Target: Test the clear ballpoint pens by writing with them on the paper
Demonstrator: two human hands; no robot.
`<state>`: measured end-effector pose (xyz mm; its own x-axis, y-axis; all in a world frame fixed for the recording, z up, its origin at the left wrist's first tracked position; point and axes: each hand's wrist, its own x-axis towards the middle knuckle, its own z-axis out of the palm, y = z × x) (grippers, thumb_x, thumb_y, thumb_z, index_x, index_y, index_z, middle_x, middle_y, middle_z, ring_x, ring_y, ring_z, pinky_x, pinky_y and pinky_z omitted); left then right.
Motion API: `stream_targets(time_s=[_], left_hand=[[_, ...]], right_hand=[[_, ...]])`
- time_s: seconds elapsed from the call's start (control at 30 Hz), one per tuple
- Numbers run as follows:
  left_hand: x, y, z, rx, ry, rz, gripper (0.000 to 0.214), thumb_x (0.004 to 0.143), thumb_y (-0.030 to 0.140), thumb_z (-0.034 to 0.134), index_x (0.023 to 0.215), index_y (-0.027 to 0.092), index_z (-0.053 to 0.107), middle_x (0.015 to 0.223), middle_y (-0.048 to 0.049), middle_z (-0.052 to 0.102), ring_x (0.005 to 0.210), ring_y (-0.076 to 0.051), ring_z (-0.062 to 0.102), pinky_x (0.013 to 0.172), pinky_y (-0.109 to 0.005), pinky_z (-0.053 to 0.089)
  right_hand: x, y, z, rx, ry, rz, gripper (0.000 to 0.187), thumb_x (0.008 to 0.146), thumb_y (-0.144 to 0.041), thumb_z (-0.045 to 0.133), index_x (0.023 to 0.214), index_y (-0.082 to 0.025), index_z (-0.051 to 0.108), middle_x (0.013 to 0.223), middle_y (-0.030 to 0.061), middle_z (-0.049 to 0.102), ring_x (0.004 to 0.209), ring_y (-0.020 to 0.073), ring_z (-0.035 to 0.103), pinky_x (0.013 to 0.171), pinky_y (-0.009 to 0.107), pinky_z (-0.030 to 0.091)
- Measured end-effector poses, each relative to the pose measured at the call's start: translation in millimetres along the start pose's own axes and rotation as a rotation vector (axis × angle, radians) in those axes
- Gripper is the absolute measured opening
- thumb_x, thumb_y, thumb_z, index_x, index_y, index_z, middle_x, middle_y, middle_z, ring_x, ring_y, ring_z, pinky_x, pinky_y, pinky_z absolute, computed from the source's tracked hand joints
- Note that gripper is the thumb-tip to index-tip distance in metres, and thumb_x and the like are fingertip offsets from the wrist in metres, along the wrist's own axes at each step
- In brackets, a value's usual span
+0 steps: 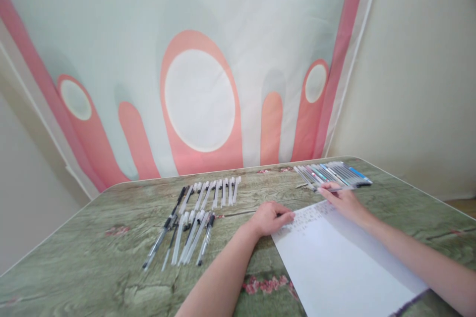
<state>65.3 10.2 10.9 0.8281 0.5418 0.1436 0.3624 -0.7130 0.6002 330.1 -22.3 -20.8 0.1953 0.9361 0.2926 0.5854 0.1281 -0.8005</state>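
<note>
My left hand [270, 218] rests at the top left corner of a white sheet of paper [345, 257], its fingers stretched toward the small dark marks along the sheet's upper edge. In my right hand [344, 200], above the paper's upper right part, the thumb and fingers pinch a pen [351, 187] with a clear barrel and a dark end. The pen lies roughly level, just in front of a row of pens [330, 173]. Part of its barrel is hidden behind the fingers.
Left of my hands, several clear pens with white or black caps [191, 237] lie side by side, and a further row of pens [211, 192] lies behind them. The wood-patterned table [122, 257] meets a pink and pale printed backdrop [201, 99] at its far edge.
</note>
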Motion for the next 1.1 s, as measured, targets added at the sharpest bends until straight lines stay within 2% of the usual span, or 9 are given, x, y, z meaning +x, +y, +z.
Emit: stream_targets(time_s=[0.1, 0.2, 0.3, 0.37, 0.47, 0.57, 0.77, 0.93, 1.1], left_hand=[[-0.4, -1.0, 1.0, 0.012, 0.005, 0.007, 0.049, 0.083, 0.048, 0.034, 0.062, 0.012, 0.059, 0.054, 0.0010, 0.050, 0.056, -0.008, 0.040, 0.052, -0.018, 0.029], [0.1, -3.4, 3.1, 0.025, 0.019, 0.024, 0.049, 0.084, 0.048, 0.034, 0.063, 0.011, 0.060, 0.055, 0.0003, 0.052, 0.055, -0.008, 0.041, 0.052, -0.019, 0.029], [0.8, -5.9, 4.8, 0.037, 0.022, 0.027, 0.049, 0.083, 0.047, 0.035, 0.065, 0.011, 0.062, 0.057, -0.0005, 0.054, 0.054, -0.008, 0.041, 0.052, -0.019, 0.030], [0.8, -6.6, 5.1, 0.040, 0.019, 0.019, 0.049, 0.083, 0.047, 0.036, 0.067, 0.010, 0.063, 0.058, -0.0011, 0.056, 0.055, -0.008, 0.042, 0.052, -0.019, 0.031], [-0.1, -6.2, 5.1, 0.036, 0.020, 0.015, 0.047, 0.083, 0.046, 0.038, 0.070, 0.010, 0.064, 0.061, -0.0018, 0.059, 0.055, -0.008, 0.044, 0.053, -0.019, 0.032], [-0.7, -5.4, 5.6, 0.026, 0.028, 0.029, 0.040, 0.083, 0.040, 0.040, 0.074, 0.010, 0.066, 0.065, -0.0022, 0.062, 0.057, -0.009, 0.047, 0.054, -0.018, 0.034], [0.1, -7.7, 6.2, 0.067, 0.029, 0.046, 0.027, 0.078, 0.026, 0.047, 0.071, 0.008, 0.066, 0.063, -0.0027, 0.062, 0.057, -0.009, 0.046, 0.055, -0.018, 0.034], [0.3, -11.0, 6.3, 0.085, 0.017, 0.038, 0.023, 0.074, 0.022, 0.050, 0.068, 0.007, 0.066, 0.059, -0.0020, 0.060, 0.055, -0.008, 0.044, 0.053, -0.018, 0.033], [1.3, -13.8, 10.0, 0.050, 0.041, 0.044, 0.027, 0.077, 0.027, 0.048, 0.075, 0.009, 0.067, 0.065, -0.0025, 0.063, 0.055, -0.008, 0.046, 0.054, -0.018, 0.035]], right_hand=[[5.4, -27.3, 30.9, 0.175, -0.074, 0.082, 0.037, 0.074, -0.050, 0.049, 0.093, -0.019, 0.057, 0.078, 0.0051, 0.062, 0.063, 0.0166, 0.057, 0.048, 0.025, 0.043], [14.8, -50.4, 66.6, 0.345, -0.177, 0.125, 0.039, 0.076, -0.050, 0.047, 0.098, -0.021, 0.058, 0.093, 0.0073, 0.064, 0.074, 0.0179, 0.060, 0.057, 0.028, 0.047], [28.3, -67.4, 98.9, 0.408, -0.214, 0.099, 0.041, 0.080, -0.051, 0.038, 0.097, -0.020, 0.059, 0.091, 0.0086, 0.064, 0.073, 0.0181, 0.060, 0.057, 0.029, 0.048], [39.5, -77.0, 116.2, 0.417, -0.232, 0.002, 0.042, 0.082, -0.050, 0.035, 0.103, -0.020, 0.056, 0.083, 0.0071, 0.065, 0.068, 0.0170, 0.060, 0.056, 0.028, 0.047], [60.2, -88.9, 138.0, 0.270, -0.262, -0.240, 0.035, 0.084, -0.044, 0.035, 0.104, -0.022, 0.054, 0.074, 0.0032, 0.063, 0.066, 0.0161, 0.059, 0.062, 0.030, 0.045], [83.9, -94.0, 161.1, 0.025, -0.280, -0.441, 0.025, 0.076, -0.033, 0.053, 0.099, -0.023, 0.054, 0.083, 0.0029, 0.063, 0.075, 0.0178, 0.058, 0.071, 0.032, 0.042], [119.1, -88.1, 209.2, -0.110, -0.290, -0.480, 0.035, 0.063, -0.018, 0.064, 0.095, -0.021, 0.049, 0.096, 0.0056, 0.059, 0.089, 0.0204, 0.054, 0.077, 0.034, 0.038], [121.7, -85.3, 219.0, -0.092, -0.304, -0.486, 0.031, 0.064, -0.019, 0.063, 0.091, -0.021, 0.047, 0.086, 0.0025, 0.059, 0.081, 0.0177, 0.054, 0.074, 0.032, 0.039], [109.3, -73.3, 195.7, -0.069, -0.313, -0.460, 0.032, 0.065, -0.025, 0.063, 0.092, -0.021, 0.046, 0.081, 0.0015, 0.059, 0.075, 0.0165, 0.054, 0.071, 0.031, 0.039]])
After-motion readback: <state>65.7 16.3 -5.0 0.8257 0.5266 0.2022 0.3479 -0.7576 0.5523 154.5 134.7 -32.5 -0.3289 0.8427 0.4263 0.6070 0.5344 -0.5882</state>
